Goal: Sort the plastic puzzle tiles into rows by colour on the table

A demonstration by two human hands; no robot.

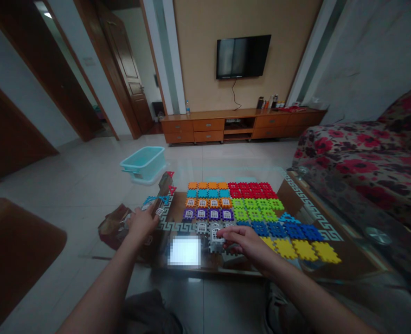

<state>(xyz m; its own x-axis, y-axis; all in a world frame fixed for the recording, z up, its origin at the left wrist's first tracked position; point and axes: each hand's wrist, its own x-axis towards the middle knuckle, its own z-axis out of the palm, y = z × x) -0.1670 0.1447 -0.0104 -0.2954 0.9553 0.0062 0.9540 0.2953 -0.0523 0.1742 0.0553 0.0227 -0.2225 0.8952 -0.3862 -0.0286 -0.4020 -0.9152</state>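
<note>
Rows of coloured puzzle-edged tiles lie on a glass table: orange [213, 185], teal [213, 193], purple [214, 214], red [254, 189], green [257, 204], blue [277, 229] and yellow [305, 250]. My right hand [242, 239] pinches a grey window tile [215, 235] above the grey row, near the table's front edge. At the left, my left hand [143, 223] is beside a brown bag [113, 226]. A small piece with a white window [159, 211] shows at its fingertips; whether the fingers grip it is unclear.
Light blue triangular pieces [156, 200] and red ones [171, 189] lie at the table's left side. A turquoise bin [144, 160] stands on the floor beyond. A flowered sofa [358, 144] is at the right, and a low wooden cabinet [208, 125] stands along the back wall.
</note>
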